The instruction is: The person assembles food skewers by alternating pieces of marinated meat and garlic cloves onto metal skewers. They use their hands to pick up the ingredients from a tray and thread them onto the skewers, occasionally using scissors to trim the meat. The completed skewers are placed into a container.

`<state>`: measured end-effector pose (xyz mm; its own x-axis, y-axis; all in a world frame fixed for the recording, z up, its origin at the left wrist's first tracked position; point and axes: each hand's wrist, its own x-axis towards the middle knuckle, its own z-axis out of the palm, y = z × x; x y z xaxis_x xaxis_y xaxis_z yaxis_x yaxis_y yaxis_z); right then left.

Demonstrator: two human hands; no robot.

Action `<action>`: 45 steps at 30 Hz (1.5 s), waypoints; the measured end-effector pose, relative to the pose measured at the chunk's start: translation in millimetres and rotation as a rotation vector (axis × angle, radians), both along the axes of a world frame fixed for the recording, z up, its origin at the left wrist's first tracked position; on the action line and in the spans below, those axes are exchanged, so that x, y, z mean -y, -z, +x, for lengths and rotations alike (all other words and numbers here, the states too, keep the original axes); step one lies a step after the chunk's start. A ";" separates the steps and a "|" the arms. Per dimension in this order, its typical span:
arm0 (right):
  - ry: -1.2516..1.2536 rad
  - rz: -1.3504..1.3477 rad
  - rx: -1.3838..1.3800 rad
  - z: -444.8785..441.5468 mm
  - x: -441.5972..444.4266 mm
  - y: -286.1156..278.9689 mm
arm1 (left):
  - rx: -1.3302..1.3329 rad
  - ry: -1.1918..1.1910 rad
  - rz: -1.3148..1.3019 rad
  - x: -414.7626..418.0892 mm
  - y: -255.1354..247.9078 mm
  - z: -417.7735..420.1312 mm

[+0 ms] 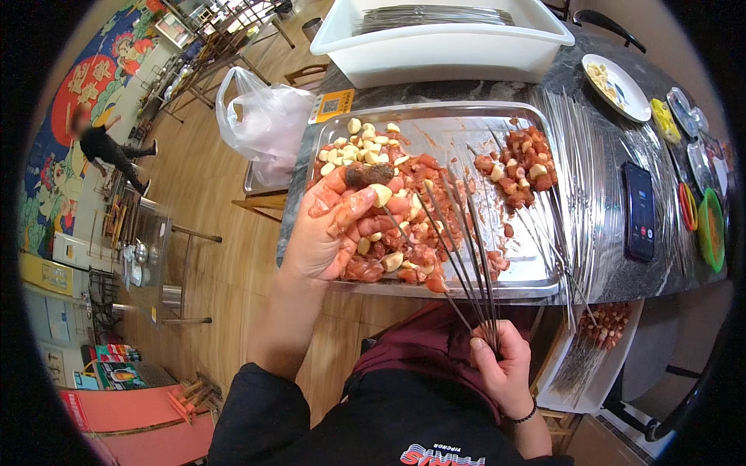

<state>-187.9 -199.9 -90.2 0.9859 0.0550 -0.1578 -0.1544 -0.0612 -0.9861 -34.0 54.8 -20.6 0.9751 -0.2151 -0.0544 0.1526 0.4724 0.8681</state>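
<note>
My left hand (344, 224) is over the left half of a metal tray (524, 256), its thumb and fingertips closed around a pale garlic-like piece (381, 196) at the end of a thin metal skewer. A dark brown finger covering (370, 174) wraps one finger. Below the tray's near edge, my right hand (501, 361) grips the lower ends of several metal skewers (478, 274); one of them carries raw meat (421, 256). Under my left hand lie marinated meat chunks (422, 169) and whitish pieces (361, 145). Loaded skewers (527, 163) rest at the tray's right end.
A white bin (443, 55) of skewers stands behind the tray. Bare skewers (583, 175), a phone (639, 209) and a plate (632, 96) lie to the right. A lower white container (618, 373) holds more loaded skewers. A plastic bag (262, 128) sits left; a person (111, 145) is farther off.
</note>
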 end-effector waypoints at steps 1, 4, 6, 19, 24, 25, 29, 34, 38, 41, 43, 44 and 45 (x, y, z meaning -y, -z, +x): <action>-0.004 -0.002 -0.006 -0.7 -1.0 -3.5 | -0.008 -0.024 -0.019 -0.3 0.1 -3.2; 0.020 -0.016 -0.002 -5.4 -4.5 -5.2 | -0.001 -0.081 -0.028 2.7 -1.9 -10.6; 0.035 -0.022 0.002 -7.8 -7.2 -7.7 | 0.003 -0.092 -0.015 4.7 -3.3 -14.7; 0.027 0.084 0.051 2.8 -32.6 -11.6 | 0.023 -0.058 -0.072 33.8 11.8 -37.3; 0.056 0.210 -0.002 2.5 -40.4 0.1 | 0.024 -0.072 -0.125 38.8 18.9 -34.3; 0.067 0.199 0.006 4.8 -40.5 -0.8 | 0.021 -0.063 -0.164 41.0 20.1 -34.1; 0.060 0.171 0.053 10.5 -42.4 -1.3 | -0.040 -0.043 -0.076 45.0 25.3 -40.2; 0.059 0.152 0.069 11.0 -42.3 1.2 | -0.049 -0.103 -0.065 50.3 27.1 -40.7; 0.073 0.177 0.046 10.6 -42.6 7.9 | -0.032 -0.172 -0.008 55.0 30.5 -40.8; 0.086 0.155 0.043 11.3 -37.1 9.2 | -0.012 -0.107 0.060 55.0 23.4 -37.3; 0.058 0.148 0.055 12.3 -32.2 5.3 | -0.011 -0.131 0.120 55.8 15.3 -35.0; 0.055 0.127 0.070 11.8 -28.8 3.8 | 0.025 -0.152 0.095 60.0 15.1 -35.1; 0.047 0.108 0.088 11.5 -25.4 2.1 | 0.028 -0.183 0.090 63.7 13.5 -34.2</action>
<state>-176.5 -174.5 -92.2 0.9976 0.0209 -0.0665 -0.0675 0.0512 -0.9964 -68.2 -8.9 -34.1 0.9989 -0.0294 -0.0376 0.0464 0.4105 0.9107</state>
